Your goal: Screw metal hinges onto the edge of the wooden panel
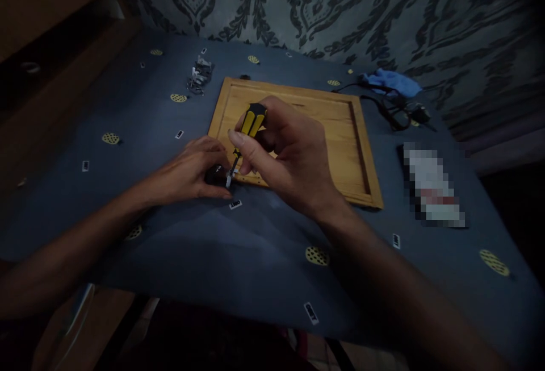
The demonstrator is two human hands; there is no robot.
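Observation:
My right hand (293, 155) is closed around the handle of a black and yellow screwdriver (254, 121), tilted with its tip down. The tip meets a small silver metal hinge (229, 180) at the near left corner of a framed wooden panel (298, 98). My left hand (191, 172) is curled at that corner, thumb and fingers closed around the hinge, partly hiding it. The panel lies flat, its recessed side up. Small dark holes show along its near edge beside the hinge.
Several loose metal hinges (199, 75) lie beyond the panel to the left. At the back right are a blue cloth (392, 82) and dark-framed glasses (394, 115). A blurred-out flat item (434, 186) sits on the right of the blue patterned tablecloth (264, 257). A patterned wall (323, 7) borders the back.

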